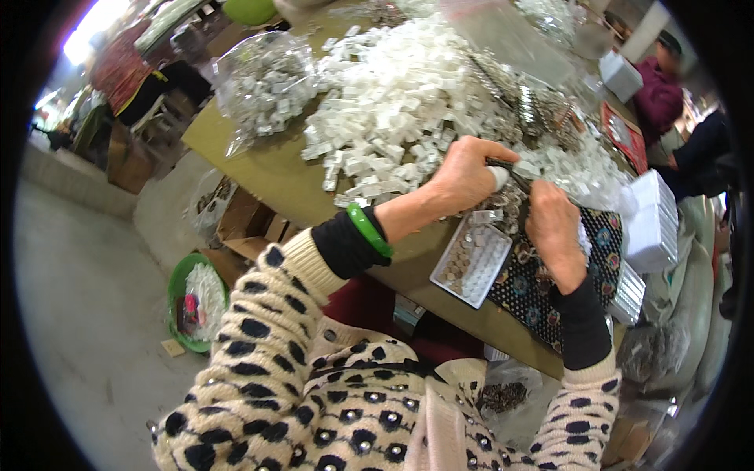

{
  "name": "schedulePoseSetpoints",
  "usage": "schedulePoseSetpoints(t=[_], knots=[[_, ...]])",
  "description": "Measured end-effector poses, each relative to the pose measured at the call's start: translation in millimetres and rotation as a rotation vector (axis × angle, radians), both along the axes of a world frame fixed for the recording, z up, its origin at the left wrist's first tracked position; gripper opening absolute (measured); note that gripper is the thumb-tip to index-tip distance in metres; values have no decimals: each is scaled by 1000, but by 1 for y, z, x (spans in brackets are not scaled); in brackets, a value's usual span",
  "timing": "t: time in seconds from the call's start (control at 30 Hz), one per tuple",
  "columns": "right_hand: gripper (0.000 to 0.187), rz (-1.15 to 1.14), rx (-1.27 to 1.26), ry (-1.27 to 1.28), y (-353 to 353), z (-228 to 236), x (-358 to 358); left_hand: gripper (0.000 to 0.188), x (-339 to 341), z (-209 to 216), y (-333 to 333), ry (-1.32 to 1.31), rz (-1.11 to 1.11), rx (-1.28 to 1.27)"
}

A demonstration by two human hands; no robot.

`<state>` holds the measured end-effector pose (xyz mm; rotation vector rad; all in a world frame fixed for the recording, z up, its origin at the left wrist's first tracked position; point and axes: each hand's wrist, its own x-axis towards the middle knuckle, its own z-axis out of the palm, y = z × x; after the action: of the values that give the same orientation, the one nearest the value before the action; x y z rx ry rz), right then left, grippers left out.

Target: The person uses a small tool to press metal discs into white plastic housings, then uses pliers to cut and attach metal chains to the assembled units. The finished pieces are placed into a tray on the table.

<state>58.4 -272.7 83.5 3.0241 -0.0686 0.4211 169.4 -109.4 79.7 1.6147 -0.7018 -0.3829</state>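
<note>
Over the table's near side, my left hand [465,179] pinches a thin dark strand [501,162], perhaps a chain; its exact kind is unclear. White tape wraps one of its fingers. My right hand [552,224] is closed beside it, fingers at the strand's other end. Under and between the hands lie small clear and metallic pieces [503,210]. Just below them sits a white tray [475,292] with small round pieces in some of its hollows. My right wrist passes above a dark patterned cloth [518,286].
A big heap of small white plastic pieces [393,94] covers the table's middle. A clear bag [267,82] of similar pieces stands at its left. Stacked white trays [652,220] are on the right. A green basin [177,314] stands on the floor; a person in maroon [658,98] sits far right.
</note>
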Motion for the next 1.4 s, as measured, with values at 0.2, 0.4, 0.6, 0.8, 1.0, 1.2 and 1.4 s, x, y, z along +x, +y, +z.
schedulePoseSetpoints(t=[0.2,0.4,0.6,0.8,1.0,1.2,1.4], knots=[[3,23,-160,-124,3,-4,-1,50,-2,-9,-10,-215,37,-20],[4,-100,-65,-25,5,-2,-2,32,-2,-21,-22,-151,140,-1],[12,-196,-73,107,-13,-9,-10,38,4,-27,-13,-36,34,-72],[17,-169,7,82,-21,-2,-23,33,4,-16,-5,13,-36,-145],[13,-137,60,64,-21,4,-21,38,-6,-3,0,167,-10,-244],[7,-91,182,-3,-18,-1,-17,26,-4,1,5,280,82,-247],[14,-49,203,-161,-15,-5,-16,30,-4,-6,2,380,-17,-267]])
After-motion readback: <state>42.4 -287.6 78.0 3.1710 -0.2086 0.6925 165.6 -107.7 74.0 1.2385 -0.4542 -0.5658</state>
